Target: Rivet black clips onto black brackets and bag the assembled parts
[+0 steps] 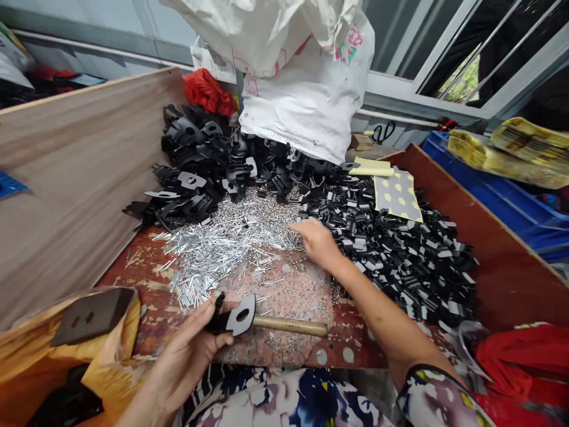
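patterned short sleeve (438, 396), bare right hand (317, 244), bare left hand (191, 347)
sleeve dark-edged, white and mauve; lap cloth (326, 397) white with navy blotches

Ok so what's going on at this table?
Someone's left hand holds a grey-faced black part by a wooden handle lying on the table. The right hand is at the heap of small metal pieces; whether it grips one is unclear. Small black pieces are piled to the right.

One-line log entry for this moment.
left hand: holding black part | right hand: at metal pile | wooden handle: on speckled slab
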